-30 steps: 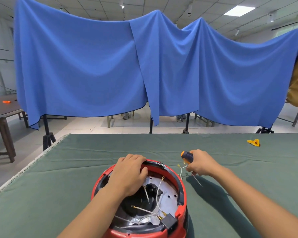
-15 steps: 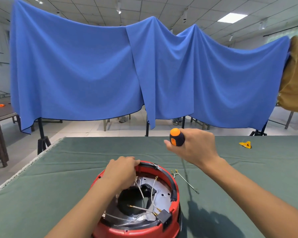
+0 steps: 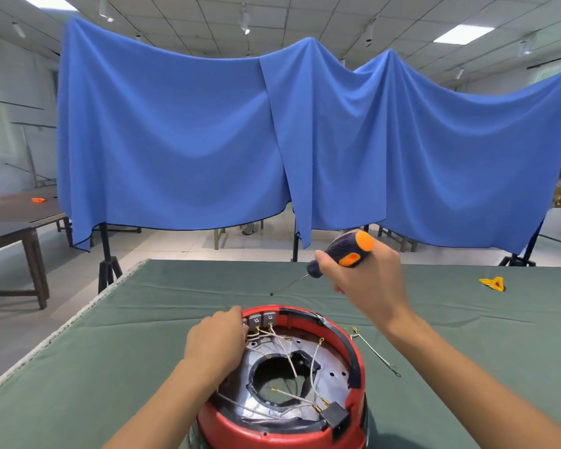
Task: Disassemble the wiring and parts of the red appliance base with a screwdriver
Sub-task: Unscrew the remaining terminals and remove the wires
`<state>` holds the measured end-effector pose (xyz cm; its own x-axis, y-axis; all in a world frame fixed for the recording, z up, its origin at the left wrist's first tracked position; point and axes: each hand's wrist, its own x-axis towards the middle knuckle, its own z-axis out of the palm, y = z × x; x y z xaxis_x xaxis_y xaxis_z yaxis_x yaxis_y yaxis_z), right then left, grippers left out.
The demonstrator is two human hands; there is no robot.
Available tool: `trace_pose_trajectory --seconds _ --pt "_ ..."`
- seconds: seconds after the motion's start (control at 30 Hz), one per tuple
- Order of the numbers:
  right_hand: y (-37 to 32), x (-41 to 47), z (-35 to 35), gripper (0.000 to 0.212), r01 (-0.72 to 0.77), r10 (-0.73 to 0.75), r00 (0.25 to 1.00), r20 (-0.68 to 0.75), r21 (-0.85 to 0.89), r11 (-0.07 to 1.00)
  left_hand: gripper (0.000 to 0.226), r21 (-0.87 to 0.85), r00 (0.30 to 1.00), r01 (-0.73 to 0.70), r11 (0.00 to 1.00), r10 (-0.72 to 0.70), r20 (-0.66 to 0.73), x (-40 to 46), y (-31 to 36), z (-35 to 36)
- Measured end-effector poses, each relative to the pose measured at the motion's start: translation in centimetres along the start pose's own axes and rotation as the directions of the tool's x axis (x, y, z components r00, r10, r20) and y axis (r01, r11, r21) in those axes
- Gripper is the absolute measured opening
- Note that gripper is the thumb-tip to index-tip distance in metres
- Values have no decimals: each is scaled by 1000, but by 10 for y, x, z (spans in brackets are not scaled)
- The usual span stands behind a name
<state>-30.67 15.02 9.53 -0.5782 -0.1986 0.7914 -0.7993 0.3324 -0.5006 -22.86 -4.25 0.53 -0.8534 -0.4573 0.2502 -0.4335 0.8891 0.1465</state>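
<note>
The red appliance base (image 3: 357,358) sits upside down on the green table cloth (image 3: 110,351), its silver inner plate and several white wires (image 3: 292,364) exposed. My left hand (image 3: 217,343) grips the base's left rim, fingers curled over the edge near the grey terminal blocks (image 3: 261,319). My right hand (image 3: 366,283) is raised above and behind the base, holding a screwdriver (image 3: 344,254) with a dark blue and orange handle. Its thin shaft points down and left, the tip in the air above the cloth. A loose wire (image 3: 374,353) lies on the cloth right of the base.
A small yellow object (image 3: 493,283) lies on the cloth at the far right. A blue sheet (image 3: 208,140) hangs on stands behind the table. A dark wooden table (image 3: 10,228) with an orange item stands at the left. The cloth's left edge runs diagonally.
My right hand rose from beside the base and turned the screwdriver so its shaft now points down-left. A wire stayed on the cloth at the right. My left hand slid along the rim.
</note>
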Motion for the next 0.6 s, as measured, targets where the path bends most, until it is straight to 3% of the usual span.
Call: trace_pose_trajectory --seconds 0.23,0.33,0.43,0.6 --pt "4 -14 3 17 -28 29 1000 -8 99 995 27 2 992 -117 993 117 -39 34 -2 -6" --pt "0 -19 -1 13 -52 73 995 -73 250 967 27 44 998 -46 998 48 -45 36 9 -7" --pt "-2 -22 -3 26 -71 141 975 -170 362 929 34 50 999 29 998 -31 33 27 23 2" --pt "0 -30 3 16 -114 234 947 -221 451 885 46 12 999 -32 999 33 -33 28 22 14"
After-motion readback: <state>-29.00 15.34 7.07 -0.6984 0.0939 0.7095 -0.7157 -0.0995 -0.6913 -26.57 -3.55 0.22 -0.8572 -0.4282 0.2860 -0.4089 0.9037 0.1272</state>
